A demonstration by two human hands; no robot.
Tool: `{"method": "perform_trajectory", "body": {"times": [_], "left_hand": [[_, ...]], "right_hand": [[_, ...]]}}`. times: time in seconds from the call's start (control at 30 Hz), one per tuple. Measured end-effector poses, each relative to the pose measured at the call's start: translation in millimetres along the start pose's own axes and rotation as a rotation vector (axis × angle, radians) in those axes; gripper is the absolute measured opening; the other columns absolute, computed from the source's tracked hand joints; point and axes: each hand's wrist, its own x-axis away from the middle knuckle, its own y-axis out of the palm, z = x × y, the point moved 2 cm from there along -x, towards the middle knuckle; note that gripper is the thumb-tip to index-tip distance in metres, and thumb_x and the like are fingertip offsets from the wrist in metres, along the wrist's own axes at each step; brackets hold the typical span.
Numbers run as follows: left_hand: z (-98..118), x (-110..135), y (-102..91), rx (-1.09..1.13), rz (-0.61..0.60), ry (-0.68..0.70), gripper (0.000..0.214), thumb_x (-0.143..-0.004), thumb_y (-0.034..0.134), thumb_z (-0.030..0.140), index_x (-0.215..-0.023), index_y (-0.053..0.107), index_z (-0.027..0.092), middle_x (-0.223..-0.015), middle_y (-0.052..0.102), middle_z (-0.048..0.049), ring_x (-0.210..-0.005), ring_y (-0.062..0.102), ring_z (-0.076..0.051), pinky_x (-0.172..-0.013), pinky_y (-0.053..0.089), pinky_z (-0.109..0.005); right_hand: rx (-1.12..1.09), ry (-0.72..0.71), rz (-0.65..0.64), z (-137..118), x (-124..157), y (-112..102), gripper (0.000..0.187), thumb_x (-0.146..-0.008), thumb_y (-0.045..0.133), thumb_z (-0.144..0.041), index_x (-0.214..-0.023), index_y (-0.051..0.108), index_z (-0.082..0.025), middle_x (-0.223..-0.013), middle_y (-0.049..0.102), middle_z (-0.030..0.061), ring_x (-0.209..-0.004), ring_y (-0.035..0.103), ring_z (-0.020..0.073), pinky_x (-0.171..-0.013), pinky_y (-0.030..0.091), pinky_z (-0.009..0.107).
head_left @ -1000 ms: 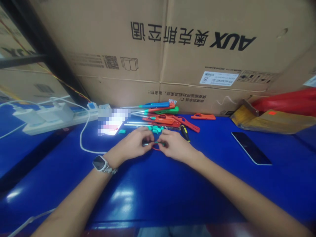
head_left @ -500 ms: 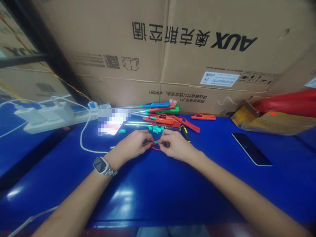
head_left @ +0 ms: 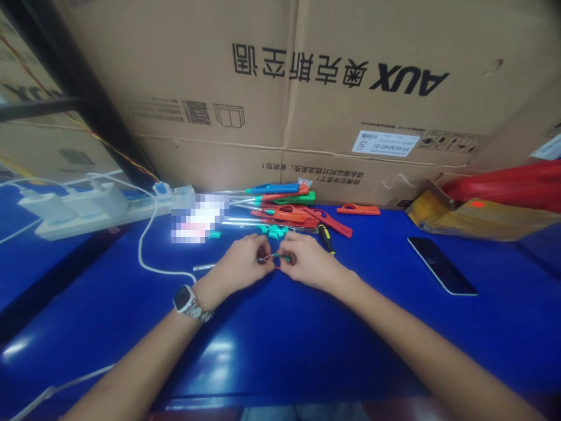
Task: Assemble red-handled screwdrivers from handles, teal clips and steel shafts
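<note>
My left hand (head_left: 240,266) and my right hand (head_left: 307,261) meet over the blue table (head_left: 280,345), fingers pinched together. Between them is a small assembly (head_left: 274,258): a thin metal rod, a green piece and a red wire loop. The rod's metal end (head_left: 204,268) sticks out to the left of my left hand. A smartwatch (head_left: 186,300) sits on my left wrist. Just beyond my hands lies a pile of red, blue and green long-nosed lighters (head_left: 287,206).
A large cardboard box (head_left: 307,99) stands along the table's back. A dark phone (head_left: 442,265) lies at the right, a black-handled screwdriver (head_left: 325,238) by the pile. White power strip with chargers (head_left: 79,207) and cable at left. Yellow and red bags (head_left: 482,210) at far right.
Both hands drew slightly closer together and a little toward me. The metal rod now sticks out farther to the left of my left hand.
</note>
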Motion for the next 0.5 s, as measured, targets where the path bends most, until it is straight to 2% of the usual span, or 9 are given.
{"method": "perform_trajectory", "body": {"times": [0.13,0.33,0.5], "left_hand": [[-1,-3,5.9,-0.029,0.019,-0.053,0.009,-0.073,0.064,0.023,-0.079,0.058,0.02,-0.079,0.062,-0.0028,-0.072,0.059,-0.02,-0.067,0.045,-0.031],[-5,-3,6.0,0.006,0.041,0.003,0.007,-0.074,0.061,0.019,-0.078,0.056,0.02,-0.076,0.06,-0.0012,-0.069,0.056,-0.018,-0.064,0.043,-0.029],[-4,-2,7.2,0.004,0.017,-0.006,0.006,-0.075,0.061,0.02,-0.079,0.056,0.02,-0.076,0.06,-0.0018,-0.069,0.055,-0.018,-0.065,0.041,-0.03]], "right_hand": [[0.095,0.021,-0.026,-7,-1,-4,0.009,-0.083,0.059,-0.013,-0.079,0.065,-0.018,-0.087,0.058,0.0029,-0.073,0.056,0.0135,-0.065,0.039,0.025],[0.34,0.023,-0.079,-21,-1,-9,0.017,-0.09,0.054,-0.017,-0.091,0.07,-0.016,-0.099,0.063,0.0095,-0.077,0.062,0.0194,-0.064,0.039,0.03],[0.391,0.033,-0.085,-23,0,-6,0.021,-0.094,0.05,-0.017,-0.095,0.072,-0.016,-0.104,0.065,0.0111,-0.079,0.065,0.0206,-0.066,0.043,0.031]]}}
